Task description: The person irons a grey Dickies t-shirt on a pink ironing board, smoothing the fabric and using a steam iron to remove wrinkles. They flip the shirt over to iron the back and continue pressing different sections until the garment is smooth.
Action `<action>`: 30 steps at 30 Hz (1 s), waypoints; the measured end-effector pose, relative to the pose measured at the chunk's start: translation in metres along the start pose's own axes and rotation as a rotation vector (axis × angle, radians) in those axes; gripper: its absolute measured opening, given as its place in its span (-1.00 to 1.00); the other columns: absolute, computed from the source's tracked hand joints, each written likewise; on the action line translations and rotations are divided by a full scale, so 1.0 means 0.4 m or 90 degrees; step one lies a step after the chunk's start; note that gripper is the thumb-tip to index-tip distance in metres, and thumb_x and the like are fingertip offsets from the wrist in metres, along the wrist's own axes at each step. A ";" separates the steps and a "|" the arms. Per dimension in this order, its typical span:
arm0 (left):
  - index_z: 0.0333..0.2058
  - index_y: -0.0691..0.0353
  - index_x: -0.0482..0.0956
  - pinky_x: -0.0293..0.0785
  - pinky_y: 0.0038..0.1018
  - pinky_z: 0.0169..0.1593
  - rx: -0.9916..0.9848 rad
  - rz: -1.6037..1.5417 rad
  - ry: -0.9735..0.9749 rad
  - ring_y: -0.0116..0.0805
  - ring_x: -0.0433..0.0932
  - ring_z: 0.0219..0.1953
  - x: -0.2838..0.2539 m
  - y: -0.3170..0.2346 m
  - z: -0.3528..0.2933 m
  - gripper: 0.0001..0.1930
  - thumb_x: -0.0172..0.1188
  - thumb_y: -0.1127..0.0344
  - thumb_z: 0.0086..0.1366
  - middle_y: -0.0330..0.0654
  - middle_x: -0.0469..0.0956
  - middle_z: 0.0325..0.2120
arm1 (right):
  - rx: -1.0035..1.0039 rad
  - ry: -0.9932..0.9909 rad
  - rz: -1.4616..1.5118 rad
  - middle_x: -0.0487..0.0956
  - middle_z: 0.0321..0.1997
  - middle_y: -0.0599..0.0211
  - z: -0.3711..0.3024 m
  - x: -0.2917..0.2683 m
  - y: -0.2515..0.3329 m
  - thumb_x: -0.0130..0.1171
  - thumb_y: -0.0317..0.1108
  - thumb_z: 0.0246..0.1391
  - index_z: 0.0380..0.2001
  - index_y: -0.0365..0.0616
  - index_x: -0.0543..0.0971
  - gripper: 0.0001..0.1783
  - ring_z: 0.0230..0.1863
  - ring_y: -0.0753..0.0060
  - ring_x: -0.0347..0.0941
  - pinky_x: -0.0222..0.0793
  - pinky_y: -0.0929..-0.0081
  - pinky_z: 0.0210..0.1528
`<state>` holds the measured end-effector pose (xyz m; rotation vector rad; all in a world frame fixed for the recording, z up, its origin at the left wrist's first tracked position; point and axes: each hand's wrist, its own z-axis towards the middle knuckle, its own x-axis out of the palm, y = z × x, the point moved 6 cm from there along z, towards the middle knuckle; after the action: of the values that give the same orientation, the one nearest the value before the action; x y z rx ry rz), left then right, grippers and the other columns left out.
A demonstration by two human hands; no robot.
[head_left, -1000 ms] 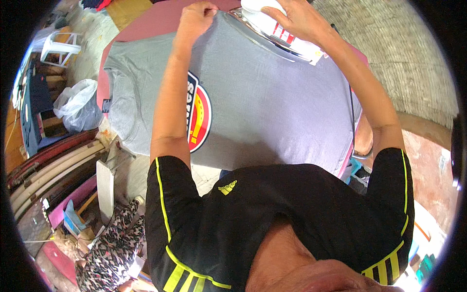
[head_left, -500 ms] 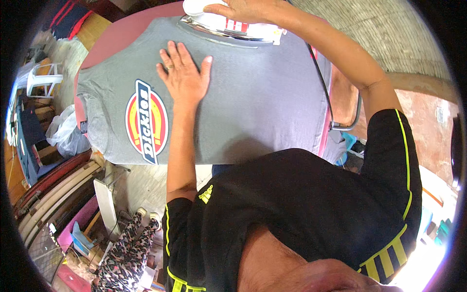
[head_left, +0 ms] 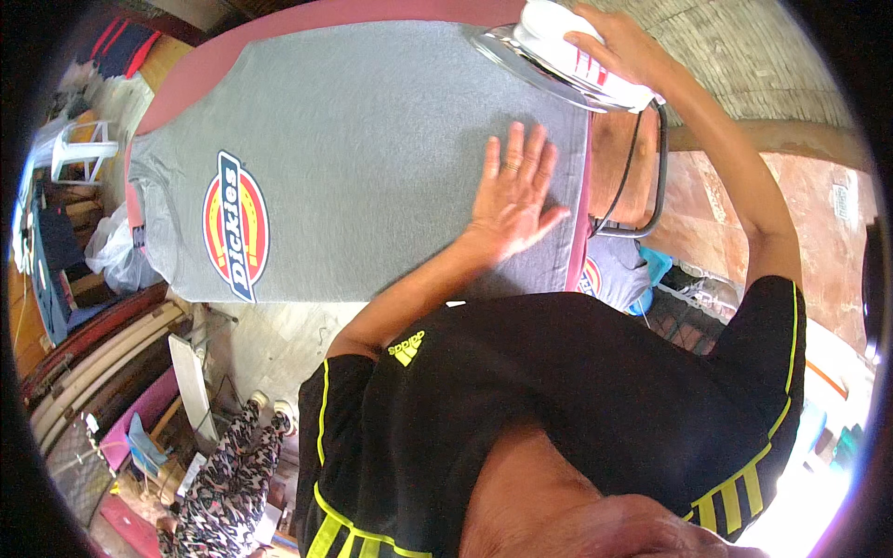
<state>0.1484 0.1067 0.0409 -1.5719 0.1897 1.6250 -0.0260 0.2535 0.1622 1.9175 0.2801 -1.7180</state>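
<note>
Your left hand is palm down over the right part of the grey shirt, fingers spread wide, thumb out to the right, gripping nothing; can't tell if it presses. A ring sits on one finger. Your right hand is curled round the handle of the white iron, at the shirt's far right corner; can't tell if its plate touches cloth. The shirt lies mostly smooth over the dark red ironing board, creased at the left end, its colourful logo left of centre. A black cord hangs from the iron's right end, beside a bent metal bar. Left side: white stool, plastic bag, patterned trousers on another person.
</note>
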 end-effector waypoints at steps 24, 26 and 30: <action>0.13 0.11 0.50 0.05 0.06 0.34 -0.133 -0.029 -0.199 -0.02 0.18 0.39 -0.195 0.179 -0.360 -0.49 0.23 0.03 0.26 -0.17 0.37 0.25 | -0.237 -0.005 0.081 0.51 -0.54 -0.04 0.334 0.189 0.579 0.12 -0.02 0.28 -0.36 -0.25 0.49 -0.56 -0.55 0.06 0.46 0.28 0.14 -0.45; 0.16 0.10 0.47 0.01 0.08 0.35 -0.204 0.007 -0.190 0.01 0.12 0.41 -0.220 0.203 -0.394 -0.45 0.24 0.00 0.25 -0.17 0.31 0.30 | -0.148 0.056 0.113 0.51 -0.53 -0.06 0.320 0.186 0.611 0.13 0.00 0.27 -0.38 -0.26 0.49 -0.54 -0.55 0.03 0.45 0.28 0.12 -0.45; 0.21 0.07 0.43 -0.04 0.13 0.37 -0.223 0.016 -0.124 0.05 0.03 0.45 -0.210 0.206 -0.404 -0.37 0.26 -0.05 0.21 -0.16 0.21 0.36 | -0.258 -0.082 0.151 0.56 -0.43 -0.16 0.402 0.208 0.679 0.11 0.02 0.29 -0.25 -0.30 0.50 -0.51 -0.43 -0.16 0.48 0.34 0.09 -0.35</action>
<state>0.2045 -0.0851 0.0469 -1.6558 -0.1905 1.8948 -0.0146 -0.0724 0.1455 1.4784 0.3107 -1.4874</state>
